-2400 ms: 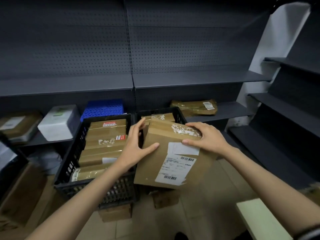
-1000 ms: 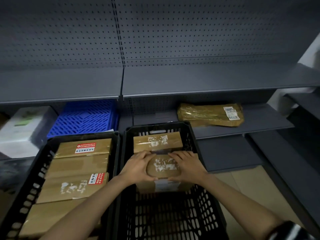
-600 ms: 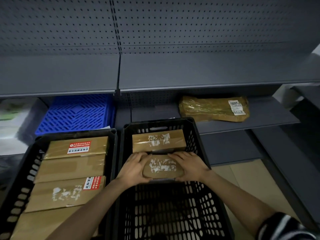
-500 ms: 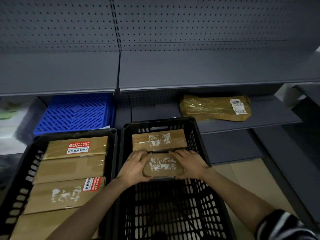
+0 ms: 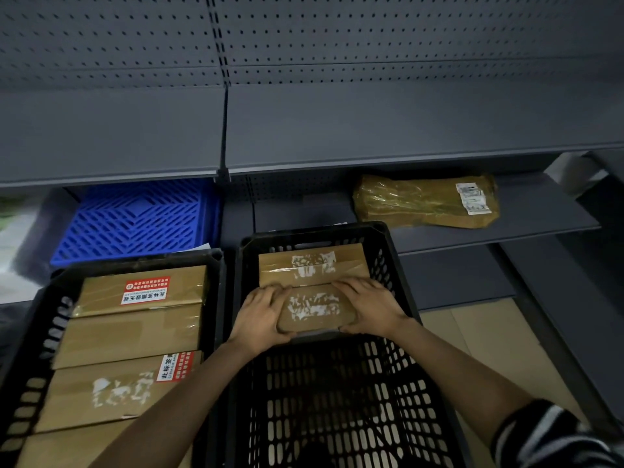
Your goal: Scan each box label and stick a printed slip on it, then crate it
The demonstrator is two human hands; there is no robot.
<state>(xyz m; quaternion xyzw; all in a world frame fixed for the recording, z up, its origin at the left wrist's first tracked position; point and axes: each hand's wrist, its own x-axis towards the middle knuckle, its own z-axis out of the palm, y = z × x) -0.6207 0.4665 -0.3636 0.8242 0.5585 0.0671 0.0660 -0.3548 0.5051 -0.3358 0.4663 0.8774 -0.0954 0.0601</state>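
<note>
A brown cardboard box [image 5: 315, 307] with torn white tape residue on its top stands on edge inside the right black crate [image 5: 398, 271]. My left hand [image 5: 260, 317] grips its left end and my right hand [image 5: 369, 307] grips its right end. It sits right against another brown box [image 5: 312, 263] at the crate's far wall. The crate's near half shows only its perforated floor.
A second black crate [image 5: 40, 336] on the left holds several brown boxes, two with red-and-white stickers. A blue plastic crate [image 5: 135, 221] lies on the lower shelf behind it. A brown taped parcel [image 5: 422, 201] with a white label rests on the right shelf. Grey pegboard shelving rises behind.
I carried the labelled box from above the floor into the right crate and lowered it upright behind the first box. Over the last half second the hands and box have barely moved.
</note>
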